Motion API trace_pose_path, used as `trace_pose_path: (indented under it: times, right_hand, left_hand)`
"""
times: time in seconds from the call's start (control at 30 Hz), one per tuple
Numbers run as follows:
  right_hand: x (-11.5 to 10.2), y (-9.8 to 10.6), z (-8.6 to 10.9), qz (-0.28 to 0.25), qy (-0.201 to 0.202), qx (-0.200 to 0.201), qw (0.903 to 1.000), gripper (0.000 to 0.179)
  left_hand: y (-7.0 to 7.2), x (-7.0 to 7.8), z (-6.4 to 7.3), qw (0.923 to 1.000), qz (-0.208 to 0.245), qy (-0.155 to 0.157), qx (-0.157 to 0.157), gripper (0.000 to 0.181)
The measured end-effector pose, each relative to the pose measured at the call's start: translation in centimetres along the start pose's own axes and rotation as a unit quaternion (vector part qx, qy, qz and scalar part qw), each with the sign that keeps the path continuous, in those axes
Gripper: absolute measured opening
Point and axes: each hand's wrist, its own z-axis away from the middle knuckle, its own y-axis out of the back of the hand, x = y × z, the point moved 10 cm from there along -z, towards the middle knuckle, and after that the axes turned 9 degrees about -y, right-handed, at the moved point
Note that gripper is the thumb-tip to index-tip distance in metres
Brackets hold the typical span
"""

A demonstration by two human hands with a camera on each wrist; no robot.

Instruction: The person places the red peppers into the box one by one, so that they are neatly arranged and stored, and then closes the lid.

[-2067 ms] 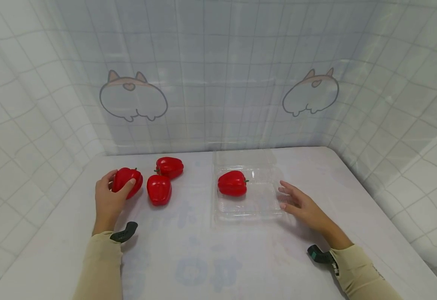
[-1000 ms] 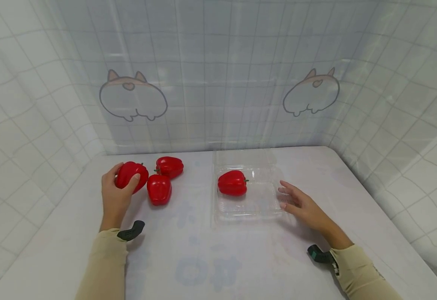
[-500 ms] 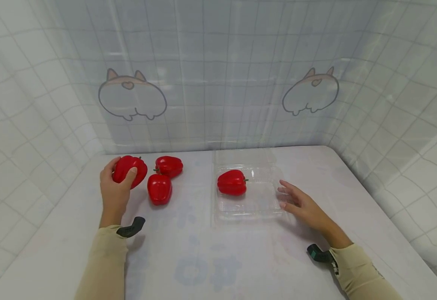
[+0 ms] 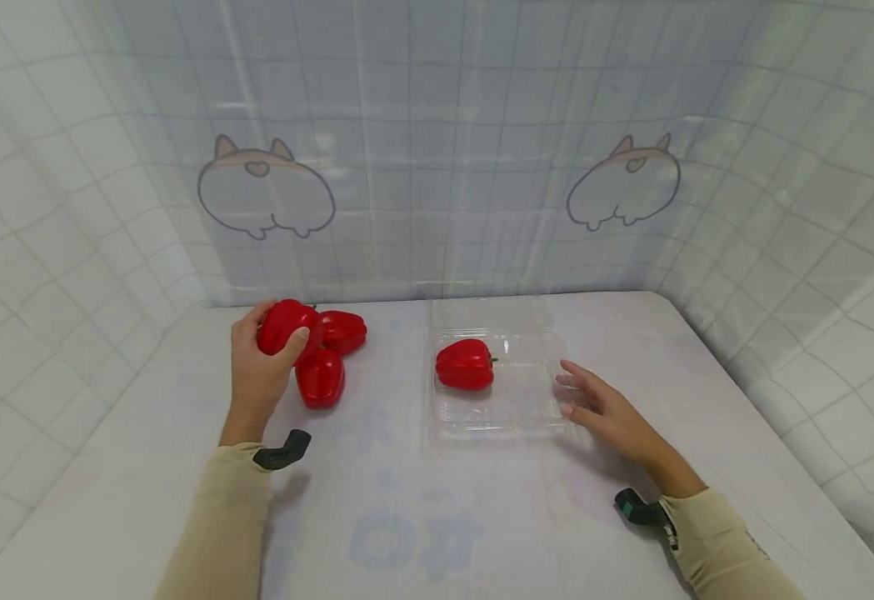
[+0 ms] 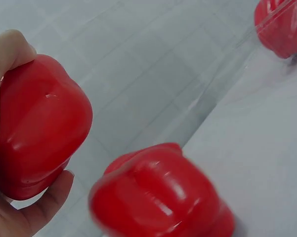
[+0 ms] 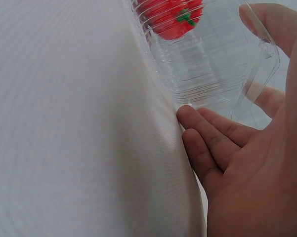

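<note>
My left hand (image 4: 255, 379) grips a red bell pepper (image 4: 285, 327) between thumb and fingers, raised over the left of the table. Just right of it lie two more red bell peppers, a near one (image 4: 321, 380) and a far one (image 4: 345, 332), the latter partly hidden by the held pepper. A clear plastic clamshell box (image 4: 526, 398) stands with its lid folded back, holding one bell pepper (image 4: 464, 365) on its left side. At the box's right edge my right hand (image 4: 616, 421) rests with relaxed fingers, thumb tip right at the rim in the right wrist view.
The white table (image 4: 407, 500) carries faint blue printing. A tiled-pattern curtain (image 4: 437, 167) with animal drawings stands behind it and along both sides. Dark wrist devices (image 4: 282, 450) sit at both cuffs.
My left hand has lifted the bell pepper and carried it right and away from me, now overlapping the other two. My right hand and the box have stayed put.
</note>
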Motion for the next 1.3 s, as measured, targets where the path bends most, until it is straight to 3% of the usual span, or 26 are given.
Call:
trace_pose_path:
  times: [0.27, 0.7, 1.3]
  right_hand:
    - [0.1, 0.0, 0.1, -0.011, 0.001, -0.002, 0.9999, 0.069]
    - [-0.1, 0.1, 0.0, -0.008, 0.002, 0.0, 1.0, 0.068]
    - [-0.1, 0.0, 0.0, -0.016, 0.002, -0.001, 0.9999, 0.068]
  left_hand:
    - [-2.0, 1.6, 0.4, 0.9989, -0.007, -0.033, -0.031, 0.078]
    - [-4.2, 3.4, 0.9, 0.9967, 0.002, -0.053, -0.062, 0.077]
    - [-6.5, 3.6, 1.8, 0.9896, 0.034, -0.072, -0.12, 0.07]
